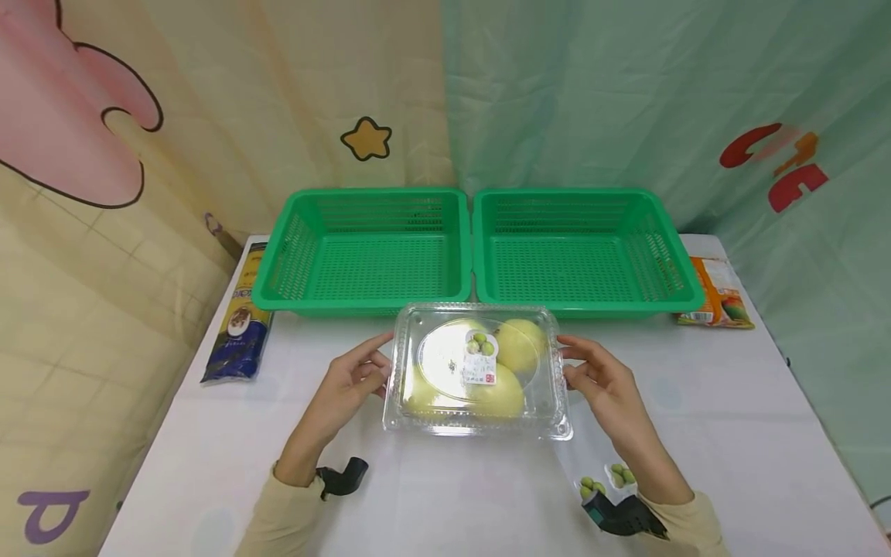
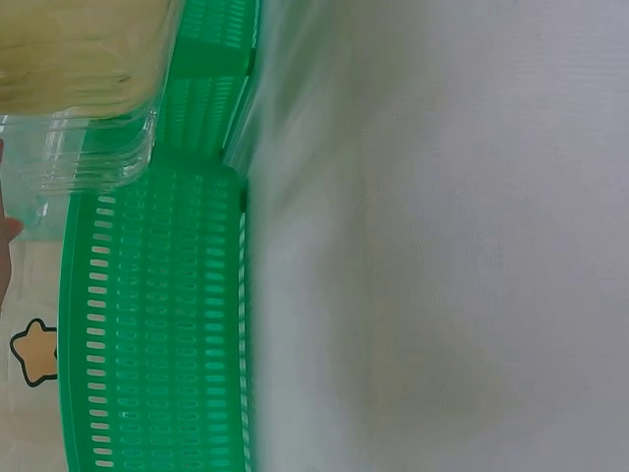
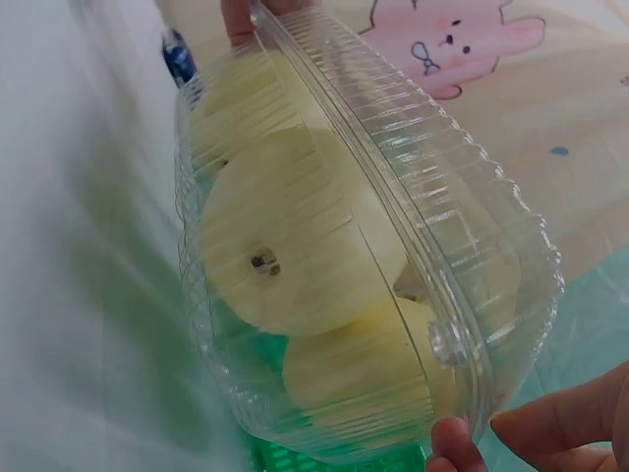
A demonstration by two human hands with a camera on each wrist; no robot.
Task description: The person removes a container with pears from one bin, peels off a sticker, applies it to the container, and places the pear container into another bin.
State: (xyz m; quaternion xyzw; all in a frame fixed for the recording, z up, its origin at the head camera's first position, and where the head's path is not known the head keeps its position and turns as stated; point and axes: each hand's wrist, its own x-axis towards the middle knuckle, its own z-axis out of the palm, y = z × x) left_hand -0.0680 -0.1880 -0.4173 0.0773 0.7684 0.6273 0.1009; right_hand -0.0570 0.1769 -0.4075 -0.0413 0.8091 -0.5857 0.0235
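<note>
A closed clear plastic clamshell box (image 1: pixel 480 371) of round pale yellow-green fruits (image 3: pixel 300 231) is held up over the white table, in front of two green baskets. A white label with green fruit pictures sits on its lid. My left hand (image 1: pixel 353 377) pinches the box's left edge between thumb and fingers. At the opposite edge, my right hand (image 1: pixel 604 387) pinches the rim. The right wrist view shows thumb and finger on the rim (image 3: pixel 479 393) near a corner. Only a sliver of left fingers (image 2: pixel 5 236) shows in the left wrist view.
The left green basket (image 1: pixel 362 303) and right green basket (image 1: pixel 592 305) stand side by side at the table's back. A blue and yellow packet (image 1: pixel 240 329) lies at left, an orange and white packet (image 1: pixel 717 294) at right. Fruit-picture stickers (image 1: pixel 619 476) lie by the right forearm.
</note>
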